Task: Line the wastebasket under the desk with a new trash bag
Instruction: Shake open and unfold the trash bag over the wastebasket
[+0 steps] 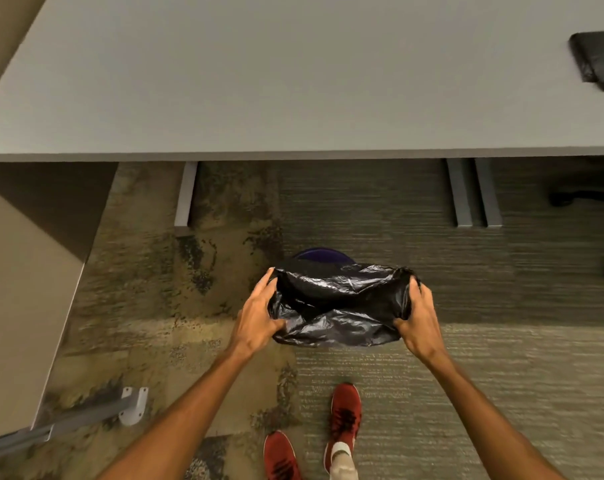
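Observation:
A black trash bag [338, 306] is stretched wide between both hands, its mouth spread apart. My left hand [257, 315] grips the bag's left edge and my right hand [418, 315] grips its right edge. Just beyond the bag, a dark purple rim of the wastebasket [323, 254] peeks out on the carpet in front of the desk. The rest of the wastebasket is hidden under the bag.
The grey desk [259, 81] fills the top of the view, with a folded stack of black bags [598, 62] at its right end. Desk legs [186, 195] [473, 192] stand on the carpet. A partition foot [132, 405] is at lower left. My red shoes [343, 420] are below.

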Action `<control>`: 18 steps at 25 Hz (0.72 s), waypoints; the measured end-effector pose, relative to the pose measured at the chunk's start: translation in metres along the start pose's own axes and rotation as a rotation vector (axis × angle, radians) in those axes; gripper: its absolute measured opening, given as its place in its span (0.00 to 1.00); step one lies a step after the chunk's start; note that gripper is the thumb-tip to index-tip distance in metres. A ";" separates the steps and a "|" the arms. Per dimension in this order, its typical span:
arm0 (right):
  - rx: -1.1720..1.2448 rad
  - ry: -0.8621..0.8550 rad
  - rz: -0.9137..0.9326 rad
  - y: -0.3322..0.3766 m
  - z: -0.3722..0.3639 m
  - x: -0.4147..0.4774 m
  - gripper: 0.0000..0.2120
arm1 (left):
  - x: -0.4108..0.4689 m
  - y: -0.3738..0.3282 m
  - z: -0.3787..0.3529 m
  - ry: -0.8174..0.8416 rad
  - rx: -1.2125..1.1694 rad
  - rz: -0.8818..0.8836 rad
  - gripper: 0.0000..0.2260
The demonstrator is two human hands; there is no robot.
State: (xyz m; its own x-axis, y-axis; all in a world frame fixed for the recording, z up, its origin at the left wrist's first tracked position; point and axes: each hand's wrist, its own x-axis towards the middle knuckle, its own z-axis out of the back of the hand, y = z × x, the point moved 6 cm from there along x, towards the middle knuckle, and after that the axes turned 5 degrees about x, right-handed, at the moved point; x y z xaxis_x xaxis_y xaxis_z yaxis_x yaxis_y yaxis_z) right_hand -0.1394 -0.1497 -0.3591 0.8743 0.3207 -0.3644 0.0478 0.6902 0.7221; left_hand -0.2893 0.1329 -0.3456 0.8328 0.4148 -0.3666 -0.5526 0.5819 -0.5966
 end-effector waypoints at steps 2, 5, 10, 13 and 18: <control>-0.015 -0.049 -0.039 -0.012 -0.005 0.011 0.46 | 0.016 0.000 -0.010 -0.031 -0.060 -0.022 0.43; -0.018 -0.010 -0.069 -0.030 -0.017 0.024 0.46 | 0.036 0.009 -0.018 -0.130 -0.194 0.056 0.43; -0.023 0.062 0.003 -0.036 -0.030 0.036 0.44 | 0.047 0.037 -0.021 -0.268 -0.279 0.241 0.44; -0.015 0.087 0.024 -0.039 -0.037 0.045 0.47 | 0.052 0.046 -0.028 -0.214 -0.115 0.159 0.53; -0.053 0.184 -0.019 -0.056 -0.052 0.071 0.54 | 0.068 0.072 -0.047 -0.100 -0.019 0.186 0.59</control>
State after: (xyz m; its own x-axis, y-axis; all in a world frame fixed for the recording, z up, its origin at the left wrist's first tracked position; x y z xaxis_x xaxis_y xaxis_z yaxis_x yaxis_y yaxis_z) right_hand -0.1053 -0.1320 -0.4563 0.7702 0.4174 -0.4822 0.0335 0.7286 0.6841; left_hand -0.2710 0.1701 -0.4466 0.7087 0.5817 -0.3993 -0.6946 0.4760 -0.5394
